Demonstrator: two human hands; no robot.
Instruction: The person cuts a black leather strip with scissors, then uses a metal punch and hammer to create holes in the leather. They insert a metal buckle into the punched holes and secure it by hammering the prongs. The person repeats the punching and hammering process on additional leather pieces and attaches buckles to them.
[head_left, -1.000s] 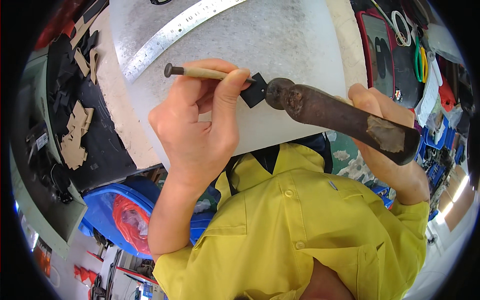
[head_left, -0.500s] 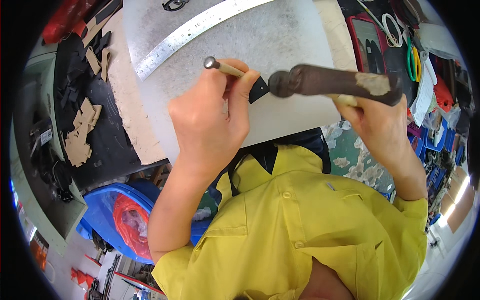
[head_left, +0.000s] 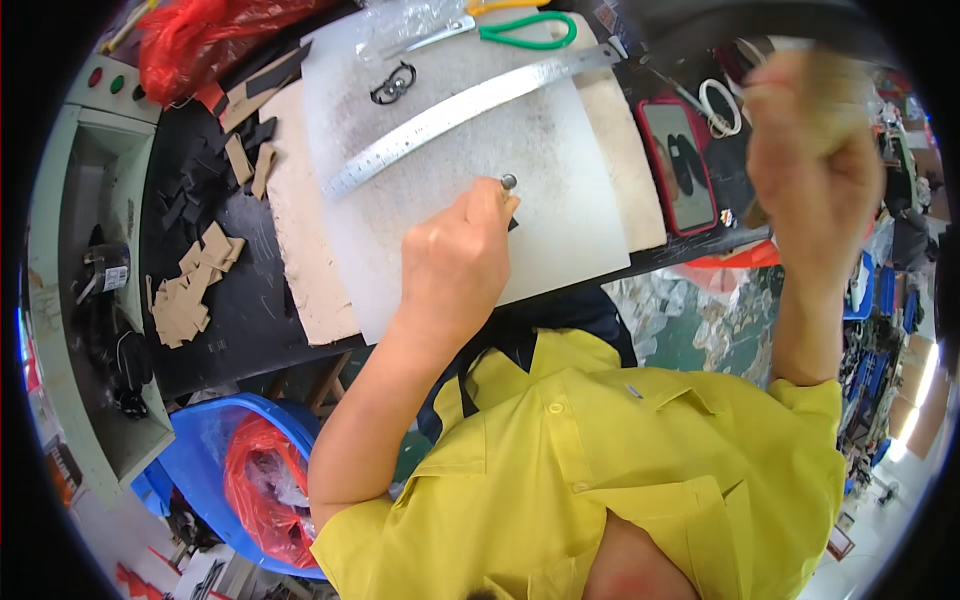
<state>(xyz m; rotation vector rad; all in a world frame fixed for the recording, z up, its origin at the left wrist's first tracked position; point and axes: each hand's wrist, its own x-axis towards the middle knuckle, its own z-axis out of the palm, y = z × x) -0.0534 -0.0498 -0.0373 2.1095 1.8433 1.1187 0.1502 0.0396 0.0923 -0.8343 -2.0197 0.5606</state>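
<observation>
My left hand (head_left: 455, 255) is closed around a thin punch with a round metal head (head_left: 509, 181). The punch stands over a small black strip (head_left: 514, 225), mostly hidden by my fingers, on the white board (head_left: 570, 240). Up at the right, my right hand (head_left: 815, 150) is raised and smeared by motion. A dark blurred mallet (head_left: 740, 25) shows above it, its outline unclear. Beyond my left hand a steel ruler (head_left: 450, 122) lies slantwise on the board, with a small black metal fitting (head_left: 393, 84) behind it.
Black strips (head_left: 195, 180) and tan pieces (head_left: 190, 295) lie left of the board. At the back are green-handled scissors (head_left: 530, 32) and a red plastic bag (head_left: 215, 45). A red-cased phone (head_left: 680, 165) lies to the right. A blue bin (head_left: 190, 470) stands below the table's left side.
My right hand has swung up and away with the mallet, which was beside the punch before. The view has shifted, showing more of the table's far side. My left hand keeps its grip.
</observation>
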